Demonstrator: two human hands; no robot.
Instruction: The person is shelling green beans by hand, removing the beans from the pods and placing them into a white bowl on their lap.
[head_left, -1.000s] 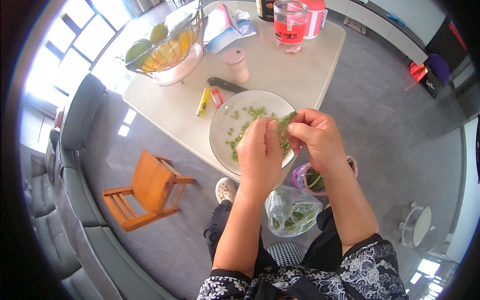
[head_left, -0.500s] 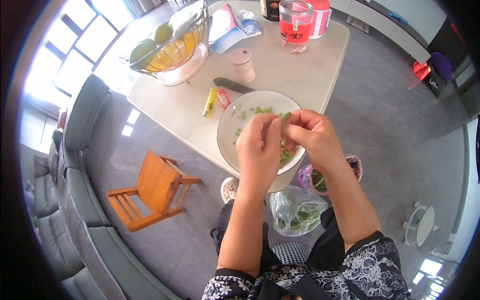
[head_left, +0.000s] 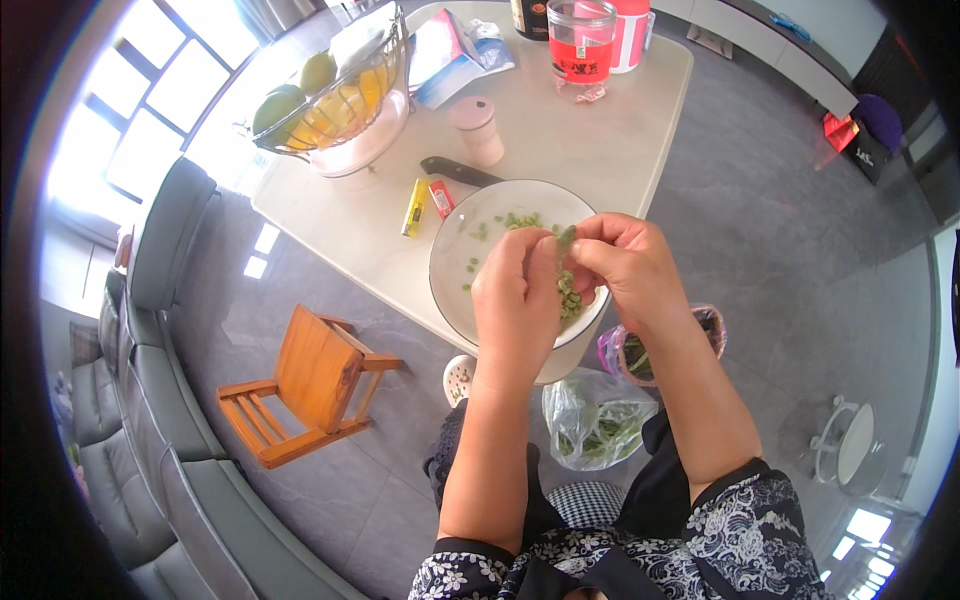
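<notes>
Above a white bowl [head_left: 450, 272] of loose green beans [head_left: 569, 298], a person's left grip [head_left: 520, 290] and right grip [head_left: 630, 272] were clamped on a green pod [head_left: 566, 238]; a pink lidded cup [head_left: 478, 132] stood beyond the bowl.

Pale table [head_left: 600, 140]: white bowl [head_left: 450, 268], black handle [head_left: 458, 171], pink cup [head_left: 478, 132], yellow packet [head_left: 414, 207], red-labelled jar [head_left: 582, 62].

White-flowered black sleeves [head_left: 745, 530], dark trousers [head_left: 648, 475], pale holed clog [head_left: 459, 378]

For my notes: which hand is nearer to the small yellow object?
Left. The left hand is over the white bowl, right of the small yellow object; the right hand is farther right, by the bowl's right edge.
</notes>
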